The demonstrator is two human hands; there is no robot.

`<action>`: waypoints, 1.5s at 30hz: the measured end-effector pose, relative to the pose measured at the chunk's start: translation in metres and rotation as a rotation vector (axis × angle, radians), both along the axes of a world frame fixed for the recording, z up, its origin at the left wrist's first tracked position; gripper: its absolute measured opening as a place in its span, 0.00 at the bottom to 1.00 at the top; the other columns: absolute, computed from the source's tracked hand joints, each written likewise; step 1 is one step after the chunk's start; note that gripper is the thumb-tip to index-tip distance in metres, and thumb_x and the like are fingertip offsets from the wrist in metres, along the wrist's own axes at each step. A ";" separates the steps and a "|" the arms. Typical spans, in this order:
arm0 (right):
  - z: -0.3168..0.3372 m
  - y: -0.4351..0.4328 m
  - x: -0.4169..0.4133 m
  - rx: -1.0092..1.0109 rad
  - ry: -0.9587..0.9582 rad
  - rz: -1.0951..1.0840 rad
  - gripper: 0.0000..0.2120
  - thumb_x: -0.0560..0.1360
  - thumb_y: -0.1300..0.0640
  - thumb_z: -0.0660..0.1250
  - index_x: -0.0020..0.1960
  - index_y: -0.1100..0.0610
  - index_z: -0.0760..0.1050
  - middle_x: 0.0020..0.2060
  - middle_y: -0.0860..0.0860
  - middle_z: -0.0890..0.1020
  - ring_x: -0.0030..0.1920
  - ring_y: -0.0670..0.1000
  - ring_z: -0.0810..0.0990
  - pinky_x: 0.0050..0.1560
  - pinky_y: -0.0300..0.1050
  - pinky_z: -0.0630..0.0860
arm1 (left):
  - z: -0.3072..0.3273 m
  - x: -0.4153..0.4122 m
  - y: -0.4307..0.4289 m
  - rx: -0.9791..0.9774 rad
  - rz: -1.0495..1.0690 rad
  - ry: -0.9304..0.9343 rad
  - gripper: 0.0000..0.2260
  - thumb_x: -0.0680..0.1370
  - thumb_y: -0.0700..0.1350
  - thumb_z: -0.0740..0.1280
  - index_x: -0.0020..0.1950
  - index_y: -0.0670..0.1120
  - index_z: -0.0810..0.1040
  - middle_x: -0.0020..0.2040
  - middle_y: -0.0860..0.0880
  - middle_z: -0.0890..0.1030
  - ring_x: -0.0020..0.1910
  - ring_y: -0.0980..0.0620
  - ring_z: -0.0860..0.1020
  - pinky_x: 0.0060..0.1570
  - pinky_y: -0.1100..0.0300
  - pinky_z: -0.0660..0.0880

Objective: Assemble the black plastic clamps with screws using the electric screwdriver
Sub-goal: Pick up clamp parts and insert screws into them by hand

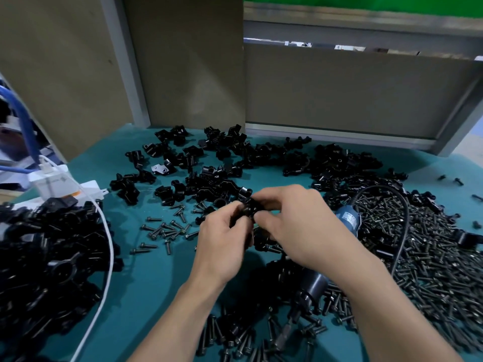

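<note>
Two hands (222, 244) (298, 226) pinching one clamp (248, 206), one screwdriver (312, 284)

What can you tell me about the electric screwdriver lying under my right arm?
The blue-and-black electric screwdriver lies on the teal table mat among loose dark metal screws; nothing grips it. Its blue labelled rear end points away, with a thin black cable looping out of it. The right forearm crosses above its middle. Its black cylindrical collar and metal bit point toward the lower left.
</note>
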State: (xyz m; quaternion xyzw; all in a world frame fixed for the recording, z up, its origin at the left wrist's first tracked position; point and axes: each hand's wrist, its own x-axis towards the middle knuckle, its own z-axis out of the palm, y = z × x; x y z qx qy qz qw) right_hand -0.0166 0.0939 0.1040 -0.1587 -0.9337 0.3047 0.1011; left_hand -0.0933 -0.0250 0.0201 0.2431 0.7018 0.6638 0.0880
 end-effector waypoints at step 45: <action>-0.021 -0.017 -0.001 0.109 -0.048 0.066 0.25 0.77 0.48 0.72 0.74 0.47 0.73 0.48 0.53 0.82 0.46 0.55 0.81 0.45 0.48 0.81 | 0.011 -0.002 -0.024 0.170 -0.154 -0.489 0.23 0.70 0.51 0.72 0.62 0.42 0.85 0.44 0.44 0.85 0.36 0.54 0.79 0.35 0.64 0.75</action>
